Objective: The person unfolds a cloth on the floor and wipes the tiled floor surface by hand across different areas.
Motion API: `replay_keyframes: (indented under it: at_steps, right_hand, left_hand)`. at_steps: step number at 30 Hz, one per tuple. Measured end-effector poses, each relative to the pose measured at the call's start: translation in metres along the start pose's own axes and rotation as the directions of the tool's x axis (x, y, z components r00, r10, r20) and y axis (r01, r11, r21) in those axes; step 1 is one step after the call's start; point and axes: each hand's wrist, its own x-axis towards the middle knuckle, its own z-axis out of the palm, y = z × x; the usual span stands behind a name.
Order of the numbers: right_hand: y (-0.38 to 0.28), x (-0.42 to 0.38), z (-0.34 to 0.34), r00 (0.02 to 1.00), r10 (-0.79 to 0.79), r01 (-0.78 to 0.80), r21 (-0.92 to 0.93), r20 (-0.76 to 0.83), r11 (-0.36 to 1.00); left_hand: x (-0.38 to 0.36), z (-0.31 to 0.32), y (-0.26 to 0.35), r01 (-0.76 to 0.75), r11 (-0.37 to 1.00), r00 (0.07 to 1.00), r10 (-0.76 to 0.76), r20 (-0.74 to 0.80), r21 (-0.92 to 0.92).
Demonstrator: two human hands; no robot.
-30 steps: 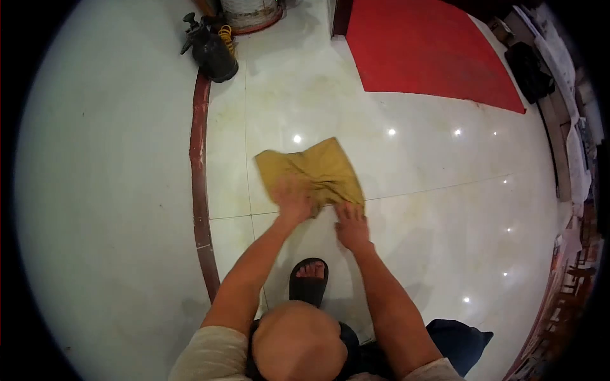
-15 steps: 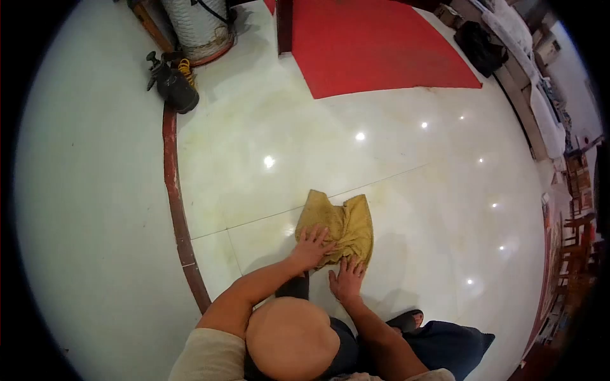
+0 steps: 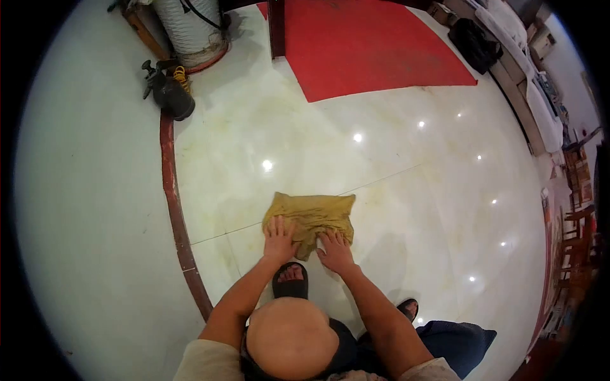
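A crumpled mustard-yellow cloth [image 3: 311,214] lies flat on the glossy white tiled floor [image 3: 406,209]. My left hand [image 3: 279,237] presses down on the cloth's near left edge, fingers spread. My right hand [image 3: 335,251] presses on its near right edge, palm down. Both arms reach forward from my bent body. My sandalled foot [image 3: 290,279] stands just behind the cloth, between my arms.
A red carpet [image 3: 368,44] covers the far floor. A dark pump sprayer [image 3: 168,95] stands at the far left beside a white cylinder [image 3: 187,28]. A reddish-brown strip [image 3: 175,209] curves across the floor on the left. Furniture and clutter line the right side.
The cloth has slid left and spread wider under my hands. My left hand moved to its left edge. My foot has stepped up between my arms.
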Motion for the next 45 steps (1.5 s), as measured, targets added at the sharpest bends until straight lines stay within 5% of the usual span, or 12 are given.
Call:
replay_keyframes:
  at_steps: [7,10,12,15,18,21,29,33,36,39,42,45]
  right_hand:
    - [-0.015,-0.024,0.017,1.000,-0.014,0.016,-0.198,0.009,0.980]
    - [0.000,-0.016,0.006,1.000,-0.014,0.009,-0.267,-0.014,0.964]
    - [0.003,0.004,-0.036,0.998,0.040,-0.050,-0.289,-0.041,0.956]
    - [0.011,0.025,-0.056,0.957,0.074,-0.133,-0.198,-0.280,0.971]
    - [0.024,0.025,-0.055,0.993,0.097,-0.103,-0.100,-0.063,0.990]
    - [0.023,0.005,-0.021,0.994,0.081,-0.095,-0.201,-0.075,0.975]
    - [-0.014,0.003,-0.010,0.987,-0.074,0.061,0.089,0.146,0.994]
    - [-0.023,0.013,-0.035,0.992,-0.057,0.045,0.102,0.116,0.994]
    - [-0.027,0.008,-0.058,0.995,-0.064,0.056,0.103,0.076,0.993]
    - [-0.019,0.015,-0.051,0.996,-0.083,0.084,0.040,-0.023,0.996]
    - [-0.021,0.008,-0.059,0.980,-0.112,0.102,-0.068,-0.164,0.992]
    - [-0.028,-0.009,-0.080,0.980,-0.135,0.102,-0.214,-0.146,0.971]
  left_hand:
    - [0.002,-0.001,-0.016,0.008,0.997,1.000,-0.007,-0.016,0.070]
    - [0.038,-0.038,-0.047,-0.202,0.963,0.978,0.186,0.098,0.181]
    - [0.064,-0.061,-0.044,0.071,0.923,0.994,-0.035,-0.101,0.377]
    - [0.089,-0.056,-0.046,0.145,0.955,0.949,-0.059,-0.310,0.259]
    - [0.070,-0.045,-0.024,-0.090,0.995,0.996,0.090,-0.007,-0.051]
    - [0.019,-0.014,0.003,-0.120,0.993,0.992,0.121,-0.047,0.012]
    - [-0.044,-0.004,0.004,-0.227,0.970,0.968,0.215,-0.127,-0.090]
    - [-0.048,-0.047,-0.002,-0.064,0.926,0.997,0.047,-0.055,-0.372]
    - [-0.048,-0.072,-0.008,0.161,0.765,0.975,-0.024,0.221,-0.624]
    - [-0.053,-0.084,-0.007,0.206,0.528,0.960,0.053,0.275,-0.824]
    - [-0.071,-0.094,0.007,0.171,0.355,0.951,0.184,0.248,-0.919]
    - [-0.094,-0.113,0.027,0.374,0.262,0.851,0.283,0.442,-0.889]
